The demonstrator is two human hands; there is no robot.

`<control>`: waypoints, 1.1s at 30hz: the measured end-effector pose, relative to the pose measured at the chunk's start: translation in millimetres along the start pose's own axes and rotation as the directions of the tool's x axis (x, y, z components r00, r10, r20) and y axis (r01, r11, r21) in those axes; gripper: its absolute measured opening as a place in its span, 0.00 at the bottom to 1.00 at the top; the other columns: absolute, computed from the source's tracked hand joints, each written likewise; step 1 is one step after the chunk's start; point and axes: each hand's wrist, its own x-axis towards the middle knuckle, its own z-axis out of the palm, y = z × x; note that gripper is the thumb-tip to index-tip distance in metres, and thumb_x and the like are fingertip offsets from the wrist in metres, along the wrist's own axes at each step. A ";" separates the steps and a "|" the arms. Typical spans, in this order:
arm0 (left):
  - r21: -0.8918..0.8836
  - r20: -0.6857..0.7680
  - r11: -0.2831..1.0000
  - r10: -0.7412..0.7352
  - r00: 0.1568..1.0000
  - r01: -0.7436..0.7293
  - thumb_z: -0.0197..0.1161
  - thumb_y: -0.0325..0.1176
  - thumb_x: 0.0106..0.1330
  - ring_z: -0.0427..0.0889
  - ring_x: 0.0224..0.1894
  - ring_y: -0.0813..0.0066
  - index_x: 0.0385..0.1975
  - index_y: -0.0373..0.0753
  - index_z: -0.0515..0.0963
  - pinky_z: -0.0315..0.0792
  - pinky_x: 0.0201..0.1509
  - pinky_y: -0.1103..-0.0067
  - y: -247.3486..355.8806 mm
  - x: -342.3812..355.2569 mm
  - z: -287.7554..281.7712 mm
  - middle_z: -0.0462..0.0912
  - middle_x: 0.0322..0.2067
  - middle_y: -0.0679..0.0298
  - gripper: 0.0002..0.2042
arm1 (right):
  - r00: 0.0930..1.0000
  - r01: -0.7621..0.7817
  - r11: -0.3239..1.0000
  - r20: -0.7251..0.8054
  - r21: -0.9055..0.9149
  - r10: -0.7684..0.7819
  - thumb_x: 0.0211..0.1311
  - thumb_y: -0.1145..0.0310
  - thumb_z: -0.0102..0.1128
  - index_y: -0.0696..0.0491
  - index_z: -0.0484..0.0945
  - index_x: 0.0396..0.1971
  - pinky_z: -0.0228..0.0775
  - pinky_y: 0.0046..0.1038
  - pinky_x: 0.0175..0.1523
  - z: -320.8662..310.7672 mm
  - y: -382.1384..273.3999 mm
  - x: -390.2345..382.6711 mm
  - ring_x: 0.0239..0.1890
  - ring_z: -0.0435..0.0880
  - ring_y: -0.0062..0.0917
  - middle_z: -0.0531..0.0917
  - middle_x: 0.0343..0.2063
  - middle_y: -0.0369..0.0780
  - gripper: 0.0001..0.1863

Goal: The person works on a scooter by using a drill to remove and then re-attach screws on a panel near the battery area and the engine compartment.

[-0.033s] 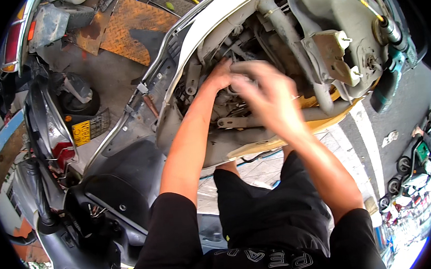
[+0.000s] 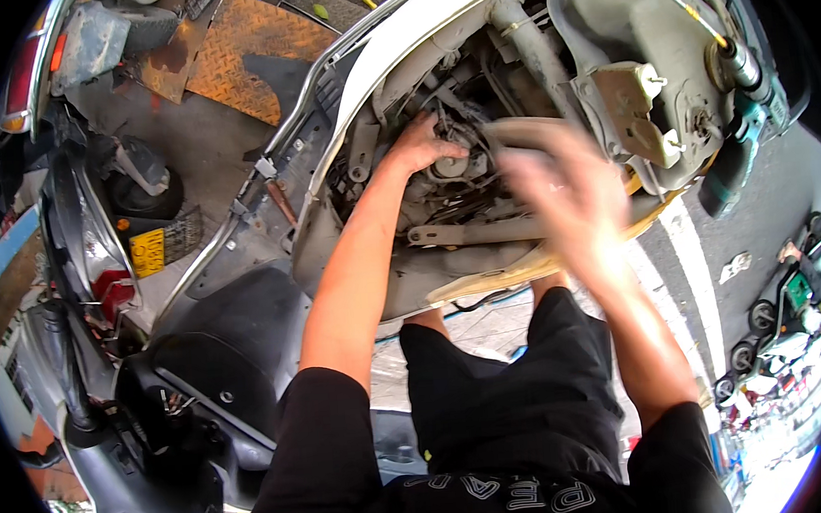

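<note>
The scooter body [image 2: 487, 280] stands in front of me, its inside bared within a cream shell. My left hand [image 2: 423, 146] reaches into the engine bay, thumb and fingers set around a round grey engine part [image 2: 450, 166]; some fingertips are hidden among the parts. To its right and apart from it, my right hand [image 2: 570, 176] hangs over the frame tubes, smeared by motion, so its fingers and anything in them cannot be made out. A teal cordless power tool [image 2: 749, 132] with a long socket end rests at the scooter's right end.
A dark scooter [image 2: 220, 362] stands close on my left, with another one having a red tail light [image 2: 112, 292] beyond it. Rusty metal plates [image 2: 248, 55] lie on the ground at the far left. Parked motorbikes [image 2: 762, 320] line the road at the right.
My right hand has moved right, away from my left hand, uncovering the round engine part. My left hand stays in the engine bay, its thumb now plainly seen.
</note>
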 end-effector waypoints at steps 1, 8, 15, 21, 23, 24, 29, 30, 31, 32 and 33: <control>-0.051 -0.027 0.998 -0.049 0.998 0.048 0.78 0.50 0.38 0.55 0.69 0.49 0.64 0.34 0.63 0.53 0.71 0.69 8.7 -6.9 -3.8 0.56 0.67 0.41 0.51 | 0.966 -0.140 0.990 -0.214 0.026 0.143 0.64 0.65 0.57 0.58 0.79 0.46 0.69 0.25 0.53 -38.2 -1.5 -34.2 0.43 0.81 0.25 0.83 0.42 0.43 0.15; 0.032 0.008 0.992 -0.120 0.993 0.120 0.76 0.51 0.41 0.50 0.72 0.53 0.66 0.25 0.56 0.50 0.73 0.71 10.3 -2.8 -2.1 0.49 0.69 0.41 0.54 | 0.823 -0.234 0.955 -0.560 -0.180 0.096 0.65 0.55 0.59 0.57 0.73 0.56 0.65 0.29 0.59 -194.1 45.3 -53.5 0.53 0.77 0.29 0.79 0.50 0.46 0.26; 0.059 0.047 0.993 -0.101 0.994 0.098 0.76 0.55 0.39 0.47 0.73 0.51 0.67 0.27 0.55 0.49 0.73 0.69 12.0 -4.0 -7.3 0.46 0.70 0.42 0.57 | 0.820 -0.331 0.911 -0.553 -0.245 0.149 0.60 0.51 0.64 0.59 0.71 0.55 0.58 0.28 0.63 -197.3 78.0 -37.7 0.54 0.74 0.28 0.78 0.49 0.43 0.31; 0.104 0.012 0.992 -0.070 0.997 0.068 0.76 0.55 0.39 0.51 0.71 0.50 0.65 0.26 0.58 0.51 0.72 0.70 4.8 -1.4 -1.4 0.52 0.68 0.40 0.55 | 0.873 -0.314 0.939 -0.345 0.142 0.344 0.61 0.55 0.64 0.61 0.68 0.59 0.60 0.23 0.59 -210.3 96.3 -20.4 0.50 0.74 0.24 0.77 0.49 0.40 0.33; 0.091 0.016 0.995 -0.031 0.999 0.030 0.75 0.56 0.39 0.53 0.71 0.50 0.65 0.25 0.58 0.53 0.72 0.70 -5.4 2.4 -1.5 0.55 0.67 0.40 0.55 | 0.881 -0.253 0.861 -0.262 0.440 0.393 0.63 0.59 0.60 0.61 0.67 0.58 0.66 0.27 0.58 -235.6 118.4 -27.0 0.48 0.77 0.26 0.77 0.49 0.43 0.29; 0.085 0.020 0.996 -0.032 0.999 0.030 0.75 0.56 0.39 0.53 0.71 0.50 0.65 0.25 0.58 0.53 0.72 0.70 -2.6 2.7 -0.1 0.55 0.67 0.40 0.55 | 0.892 -0.241 0.701 -0.130 0.672 0.432 0.64 0.60 0.59 0.61 0.66 0.58 0.69 0.29 0.58 -248.6 125.3 -34.1 0.48 0.79 0.27 0.77 0.50 0.44 0.28; 0.118 -0.013 0.992 -0.051 0.999 0.052 0.74 0.57 0.39 0.55 0.70 0.52 0.64 0.26 0.59 0.54 0.71 0.70 1.4 -4.0 -3.4 0.56 0.67 0.41 0.54 | 0.947 0.046 0.900 -0.305 0.434 0.099 0.62 0.58 0.59 0.61 0.62 0.60 0.72 0.38 0.55 -198.1 72.3 -71.6 0.47 0.80 0.38 0.78 0.47 0.51 0.32; 0.117 -0.010 0.992 -0.039 0.999 0.040 0.74 0.57 0.39 0.55 0.70 0.52 0.64 0.26 0.60 0.54 0.71 0.70 5.9 -1.3 -2.7 0.56 0.67 0.41 0.54 | 0.950 0.104 0.954 -0.313 0.283 -0.011 0.61 0.57 0.60 0.62 0.60 0.60 0.75 0.36 0.48 -189.9 56.1 -88.7 0.42 0.81 0.37 0.79 0.44 0.51 0.35; 0.118 0.010 0.993 -0.024 1.000 0.022 0.74 0.57 0.39 0.55 0.70 0.52 0.64 0.26 0.60 0.54 0.71 0.70 11.8 0.8 -2.3 0.56 0.67 0.41 0.54 | 0.938 0.174 0.946 -0.339 0.274 -0.074 0.58 0.53 0.62 0.63 0.64 0.58 0.74 0.33 0.44 -166.2 40.7 -105.5 0.38 0.80 0.34 0.78 0.40 0.48 0.36; 0.108 0.029 0.994 -0.031 0.999 0.028 0.75 0.57 0.39 0.55 0.70 0.51 0.64 0.26 0.60 0.54 0.71 0.70 10.5 -4.4 -5.5 0.57 0.66 0.41 0.54 | 0.953 0.136 0.947 -0.301 0.291 -0.044 0.54 0.50 0.66 0.62 0.68 0.55 0.73 0.31 0.43 -150.0 37.4 -118.7 0.37 0.79 0.30 0.78 0.39 0.45 0.36; 0.095 0.061 0.995 -0.015 0.998 0.009 0.75 0.57 0.39 0.56 0.70 0.51 0.64 0.26 0.60 0.54 0.71 0.70 14.5 -1.6 -8.3 0.57 0.66 0.41 0.54 | 0.960 0.053 0.968 -0.278 0.245 0.018 0.54 0.55 0.66 0.61 0.70 0.53 0.73 0.30 0.43 -129.9 26.5 -131.0 0.37 0.79 0.29 0.78 0.40 0.43 0.32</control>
